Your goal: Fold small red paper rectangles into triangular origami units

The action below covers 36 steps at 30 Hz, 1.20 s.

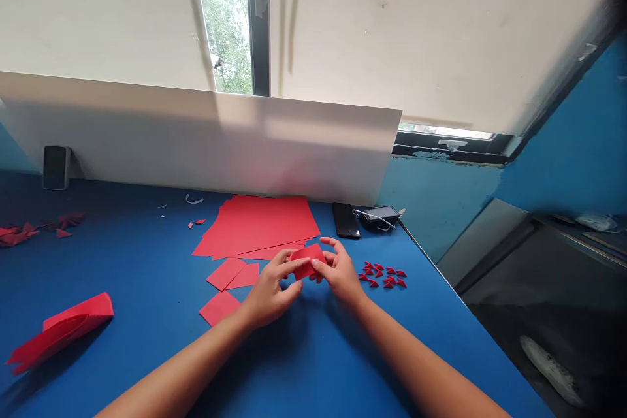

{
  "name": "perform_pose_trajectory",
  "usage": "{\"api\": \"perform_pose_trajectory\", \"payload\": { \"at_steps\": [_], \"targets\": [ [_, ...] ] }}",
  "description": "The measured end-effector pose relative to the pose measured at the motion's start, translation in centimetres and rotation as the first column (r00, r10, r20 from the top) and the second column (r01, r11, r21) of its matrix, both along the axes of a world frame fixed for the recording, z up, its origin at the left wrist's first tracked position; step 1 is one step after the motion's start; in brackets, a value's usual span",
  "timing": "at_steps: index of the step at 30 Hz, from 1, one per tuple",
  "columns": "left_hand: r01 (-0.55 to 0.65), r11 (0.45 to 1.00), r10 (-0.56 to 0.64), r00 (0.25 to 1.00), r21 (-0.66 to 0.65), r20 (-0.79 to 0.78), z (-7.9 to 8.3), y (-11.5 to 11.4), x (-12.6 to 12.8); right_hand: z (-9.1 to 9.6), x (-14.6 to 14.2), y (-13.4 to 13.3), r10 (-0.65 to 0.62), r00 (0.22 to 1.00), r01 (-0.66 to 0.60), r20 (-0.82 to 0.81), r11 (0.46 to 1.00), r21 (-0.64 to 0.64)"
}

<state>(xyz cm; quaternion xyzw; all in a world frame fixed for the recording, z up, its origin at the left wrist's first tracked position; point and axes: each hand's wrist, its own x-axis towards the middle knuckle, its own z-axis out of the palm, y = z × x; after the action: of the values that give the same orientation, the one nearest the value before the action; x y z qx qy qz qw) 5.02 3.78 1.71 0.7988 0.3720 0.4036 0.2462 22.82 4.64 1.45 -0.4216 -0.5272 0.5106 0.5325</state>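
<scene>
My left hand (272, 287) and my right hand (339, 272) meet above the blue table, pinching a small rectangle of red paper (308, 261) between them from both sides. Just right of my right hand lies a cluster of several tiny folded red paper triangles (383, 275). Left of my left hand, several cut red paper rectangles (226, 281) lie on the table. Behind my hands spreads a stack of large red paper sheets (257, 227), its near edge close to my fingers.
A folded red paper bundle (61, 333) lies at the front left, and scattered red scraps (29, 230) at the far left. A phone (345, 220) and a power bank with cable (379, 217) stand against a white board (196, 144). The table edge (470, 313) drops off on the right.
</scene>
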Motion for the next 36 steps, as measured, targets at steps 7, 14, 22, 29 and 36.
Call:
{"api": "perform_pose_trajectory", "payload": {
  "at_steps": [7,14,22,29,36],
  "targets": [
    [0.112,0.847,0.044,0.96,-0.52,0.277,-1.4,0.3,2.2,-1.9,2.9,-0.5,0.143,0.956,-0.165,0.257,0.984,0.066],
    [0.216,0.765,-0.061,0.962,-0.607,0.266,-1.1,0.7,2.0,-2.0,2.1,-0.3,0.178,0.972,-0.174,0.154,0.984,-0.036],
    [0.181,0.71,0.135,0.914,-0.681,0.383,-1.5,1.5,2.2,-1.4,2.3,0.1,0.25,0.96,-0.23,0.124,0.96,-0.156],
    [0.25,0.684,0.117,0.889,-0.685,0.442,-1.6,1.5,2.0,-1.3,2.5,0.4,0.248,0.966,-0.236,0.069,0.961,-0.144],
    [0.305,0.643,0.044,0.901,-0.702,0.432,-1.7,2.1,1.9,-1.3,2.5,0.6,0.202,0.979,-0.196,0.033,0.971,-0.134]
  ]
}}
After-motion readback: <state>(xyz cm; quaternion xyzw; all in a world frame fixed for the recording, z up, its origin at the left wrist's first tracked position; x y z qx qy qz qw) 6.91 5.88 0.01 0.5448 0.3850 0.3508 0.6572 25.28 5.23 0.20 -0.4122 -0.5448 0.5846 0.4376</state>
